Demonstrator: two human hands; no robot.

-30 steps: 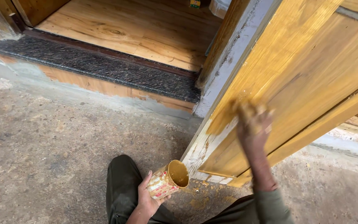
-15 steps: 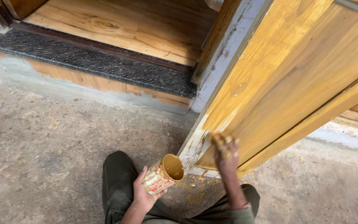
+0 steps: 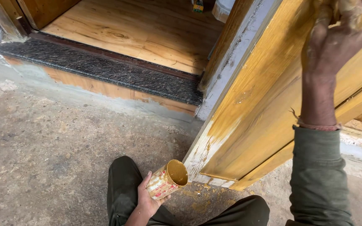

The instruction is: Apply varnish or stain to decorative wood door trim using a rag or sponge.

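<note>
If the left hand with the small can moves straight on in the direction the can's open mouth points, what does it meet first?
Probably the lower corner of the wooden door, where the finish is whitish. The can in the left hand points up and right toward it; depth is uncertain.

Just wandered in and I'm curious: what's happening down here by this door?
A person crouches on a rough concrete floor beside a wooden door. The left hand holds a small stained tin with yellowish-brown paste inside, tilted toward the door. The right hand, smeared with the same yellowish stuff, is raised against the door's face high up. The door's lower corner shows pale patches and drips, and crumbs of paste lie on the floor below it. Behind is a dark stone threshold.
</note>
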